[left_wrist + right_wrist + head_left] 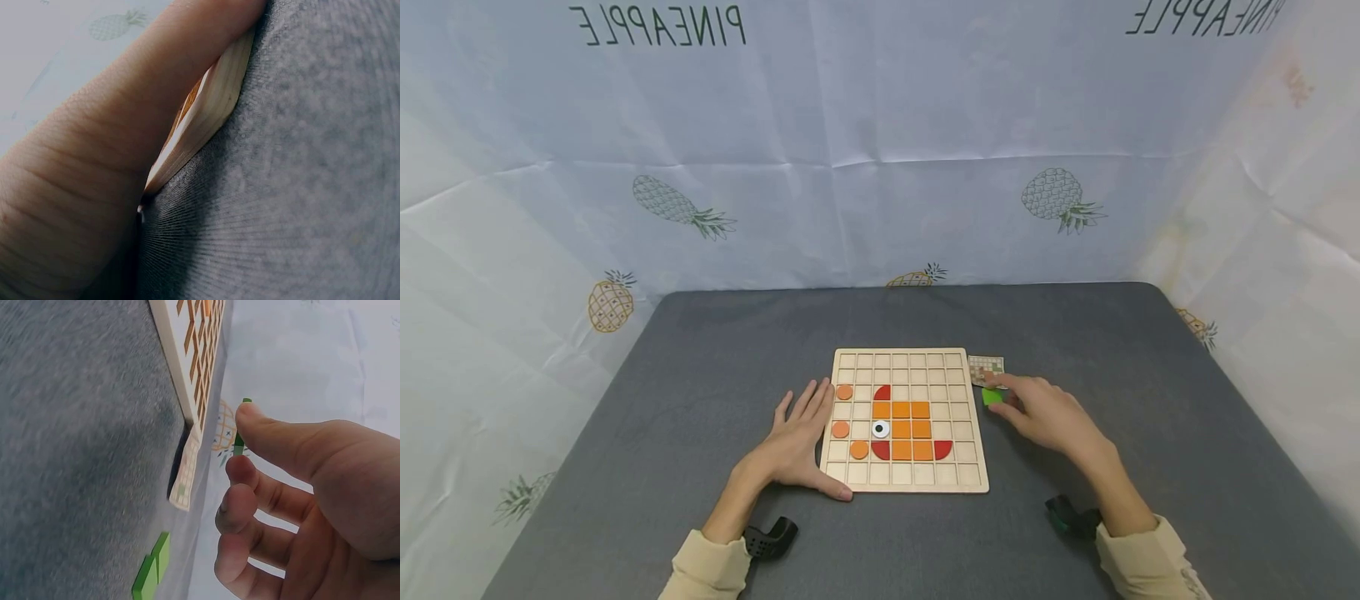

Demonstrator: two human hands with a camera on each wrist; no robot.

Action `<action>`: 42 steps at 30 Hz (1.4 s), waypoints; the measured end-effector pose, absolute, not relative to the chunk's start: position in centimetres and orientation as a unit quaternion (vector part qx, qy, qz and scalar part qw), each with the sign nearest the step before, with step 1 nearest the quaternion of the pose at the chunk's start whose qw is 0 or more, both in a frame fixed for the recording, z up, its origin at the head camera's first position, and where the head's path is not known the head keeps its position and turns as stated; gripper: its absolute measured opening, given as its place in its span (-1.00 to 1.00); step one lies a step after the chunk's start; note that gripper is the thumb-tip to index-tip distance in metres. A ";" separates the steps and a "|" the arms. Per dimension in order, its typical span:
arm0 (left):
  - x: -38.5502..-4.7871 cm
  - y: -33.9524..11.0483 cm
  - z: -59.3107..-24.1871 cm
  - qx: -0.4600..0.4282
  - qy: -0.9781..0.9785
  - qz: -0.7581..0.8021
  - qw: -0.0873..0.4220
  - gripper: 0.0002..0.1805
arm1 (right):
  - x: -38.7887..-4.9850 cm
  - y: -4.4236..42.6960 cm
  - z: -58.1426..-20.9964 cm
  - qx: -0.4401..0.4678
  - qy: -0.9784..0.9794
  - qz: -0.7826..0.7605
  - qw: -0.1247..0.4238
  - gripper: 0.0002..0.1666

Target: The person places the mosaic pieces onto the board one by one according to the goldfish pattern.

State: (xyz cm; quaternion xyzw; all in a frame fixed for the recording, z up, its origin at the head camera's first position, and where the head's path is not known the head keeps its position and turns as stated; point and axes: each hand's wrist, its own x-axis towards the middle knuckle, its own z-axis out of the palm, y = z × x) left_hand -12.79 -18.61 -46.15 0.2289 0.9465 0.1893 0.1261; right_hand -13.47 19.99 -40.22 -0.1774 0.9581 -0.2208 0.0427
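A pale wooden grid board (946, 475) lies on the table, with orange squares (910, 410), red quarter-round pieces (943, 450), orange discs (845, 392) and a white eye disc (881, 429) in its cells. My left hand (796, 442) lies along the board's left side, fingers straight, thumb at the near left corner. Just right of the board, my right hand (1052, 412) pinches a green tile (240, 445) between thumb and forefinger, held above the table. Two more green tiles (146, 579) rest on the cloth in the right wrist view.
A small pattern card (992, 364) lies against the board's upper right side, partly covered by my right fingers. Dark grey cloth (737, 342) covers the table. A pineapple-print curtain (865, 217) rises behind its far edge.
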 end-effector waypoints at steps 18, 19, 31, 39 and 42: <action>-12.7 -18.7 -46.2 0.228 0.947 0.189 0.125 0.70 | -14.7 17.2 -40.7 -0.222 0.940 -0.256 0.028 -0.69; -12.7 -18.7 -46.2 0.227 0.947 0.189 0.126 0.70 | -14.8 17.0 -40.7 -0.224 0.939 -0.259 0.027 -0.69; -12.7 -18.6 -46.2 0.231 0.946 0.190 0.125 0.69 | -15.9 14.8 -41.4 -0.202 0.947 -0.243 0.057 -0.66; -12.7 -18.6 -46.2 0.231 0.947 0.190 0.122 0.70 | -16.5 14.1 -41.9 -0.192 0.946 -0.249 0.075 -0.68; -12.7 -18.6 -46.3 0.231 0.947 0.190 0.120 0.70 | -16.7 14.0 -42.1 -0.193 0.947 -0.248 0.072 -0.68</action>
